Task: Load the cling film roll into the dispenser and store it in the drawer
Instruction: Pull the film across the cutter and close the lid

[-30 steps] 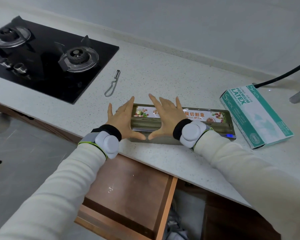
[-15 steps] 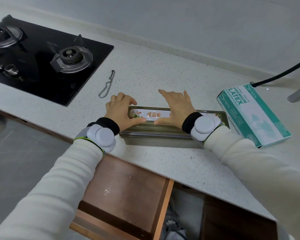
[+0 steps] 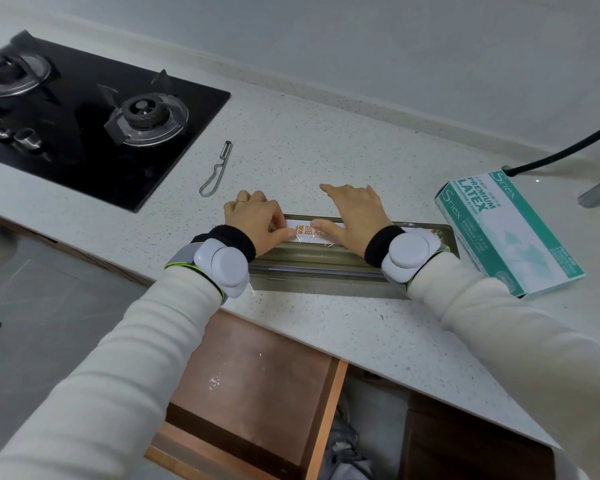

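The cling film dispenser (image 3: 326, 263) lies on the counter (image 3: 326, 150) above the open drawer (image 3: 257, 368). The left hand (image 3: 253, 220) curls its fingers over its far edge; the right hand (image 3: 355, 216) presses it with straight fingers.

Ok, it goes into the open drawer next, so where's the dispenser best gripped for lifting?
By its two short ends, one hand from each side. The dispenser is a long, narrow box lying flat along the counter edge, so end grips should keep it level. The left hand curls over its left end.
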Available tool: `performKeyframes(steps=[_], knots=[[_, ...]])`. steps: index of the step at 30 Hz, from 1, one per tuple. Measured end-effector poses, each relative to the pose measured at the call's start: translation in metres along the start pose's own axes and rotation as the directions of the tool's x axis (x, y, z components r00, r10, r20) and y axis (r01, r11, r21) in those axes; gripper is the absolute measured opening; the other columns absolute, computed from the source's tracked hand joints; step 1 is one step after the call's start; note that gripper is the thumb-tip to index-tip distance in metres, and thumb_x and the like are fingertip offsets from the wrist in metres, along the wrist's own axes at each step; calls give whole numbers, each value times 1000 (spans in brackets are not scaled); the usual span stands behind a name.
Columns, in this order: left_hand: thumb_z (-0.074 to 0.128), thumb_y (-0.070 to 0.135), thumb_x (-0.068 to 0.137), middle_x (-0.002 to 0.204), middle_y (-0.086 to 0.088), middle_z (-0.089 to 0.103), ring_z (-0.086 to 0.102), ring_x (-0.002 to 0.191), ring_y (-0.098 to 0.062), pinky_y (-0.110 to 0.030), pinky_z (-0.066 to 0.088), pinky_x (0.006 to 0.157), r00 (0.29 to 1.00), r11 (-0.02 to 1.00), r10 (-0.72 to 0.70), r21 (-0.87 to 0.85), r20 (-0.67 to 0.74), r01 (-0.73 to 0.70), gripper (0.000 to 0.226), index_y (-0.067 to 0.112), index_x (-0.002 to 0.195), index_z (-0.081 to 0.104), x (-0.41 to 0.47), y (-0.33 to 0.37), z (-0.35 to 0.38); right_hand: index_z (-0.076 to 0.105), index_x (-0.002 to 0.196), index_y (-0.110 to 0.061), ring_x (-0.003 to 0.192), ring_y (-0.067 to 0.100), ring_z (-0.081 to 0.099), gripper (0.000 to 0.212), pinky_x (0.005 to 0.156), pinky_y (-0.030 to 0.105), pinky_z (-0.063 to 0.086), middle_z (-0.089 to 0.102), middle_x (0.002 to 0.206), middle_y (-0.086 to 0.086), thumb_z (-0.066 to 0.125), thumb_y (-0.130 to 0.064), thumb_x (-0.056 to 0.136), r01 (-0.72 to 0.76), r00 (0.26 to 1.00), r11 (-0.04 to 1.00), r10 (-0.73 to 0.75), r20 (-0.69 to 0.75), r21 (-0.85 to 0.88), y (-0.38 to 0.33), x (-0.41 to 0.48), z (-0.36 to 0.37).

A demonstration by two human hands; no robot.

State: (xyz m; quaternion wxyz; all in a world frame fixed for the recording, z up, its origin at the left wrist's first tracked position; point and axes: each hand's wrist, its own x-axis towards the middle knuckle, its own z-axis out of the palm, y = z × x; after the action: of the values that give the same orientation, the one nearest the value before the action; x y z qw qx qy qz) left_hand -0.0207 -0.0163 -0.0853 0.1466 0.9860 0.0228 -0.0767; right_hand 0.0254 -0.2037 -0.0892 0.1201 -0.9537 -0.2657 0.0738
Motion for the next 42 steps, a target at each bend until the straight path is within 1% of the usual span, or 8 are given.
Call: performKeyframes(steps=[4,10,14,19,24,29,33,42], knots=[[55,38,89,101,0,59,46,110,-25,-37,30,98,1000,993,5,-115,-4,-6,19,20,92,61,-3,4,-7,24,147,-20,133,28,35,67,118,46,7,40,144,7,39,-55,91,-15,1000,1000,15,7,1,2,-3,-2],[57,25,90,77,7,65,60,87,-17,-46,40,100,998,933,69,-354,6,-63,5,21,89,56,-14,5,-16,26,146,-20,132,27,37,61,118,45,12,43,143,7,38,-49,94,-3,999,999,2,36,48,0,-6,-7],[60,26,88,80,10,58,53,86,-12,-42,41,98,995,928,104,-360,1,-96,13,23,100,64,-16,3,-17,30,145,-19,128,24,42,62,115,42,18,50,137,3,47,-48,92,67,996,990,-74,50,123,-4,-7,-11],[64,24,86,87,3,64,58,92,-18,-38,43,95,989,925,150,-353,5,-138,10,22,93,70,-19,3,-19,40,139,-20,113,19,53,70,109,37,29,61,118,-1,63,-50,81,158,976,975,-178,124,158,-10,-10,-15],[65,22,85,82,4,61,53,84,-14,-36,43,90,985,914,169,-369,-26,-167,6,16,87,68,-24,2,-19,62,113,-20,97,18,58,37,95,31,38,68,96,-1,66,-41,82,200,974,977,-207,97,79,-9,-14,-17],[66,20,84,80,6,60,52,81,-11,-29,41,82,980,907,192,-371,-59,-200,3,21,82,65,-34,3,-16,70,90,-21,85,19,58,12,86,28,37,67,84,0,62,-27,85,201,979,979,-201,18,34,-1,-28,-20],[67,19,84,74,11,55,50,76,-9,-22,35,78,977,906,198,-367,-75,-211,2,20,83,65,-41,2,-13,70,90,-20,83,20,60,12,85,28,39,68,84,1,60,-24,85,171,985,985,-172,-19,-22,8,-40,-22],[65,15,85,77,13,56,53,80,-10,-30,41,88,969,903,200,-356,-146,-240,6,20,83,66,-55,4,-9,70,95,-22,94,24,57,16,91,34,36,67,98,3,55,-25,89,14,998,988,-24,-66,-155,37,-79,-30]])
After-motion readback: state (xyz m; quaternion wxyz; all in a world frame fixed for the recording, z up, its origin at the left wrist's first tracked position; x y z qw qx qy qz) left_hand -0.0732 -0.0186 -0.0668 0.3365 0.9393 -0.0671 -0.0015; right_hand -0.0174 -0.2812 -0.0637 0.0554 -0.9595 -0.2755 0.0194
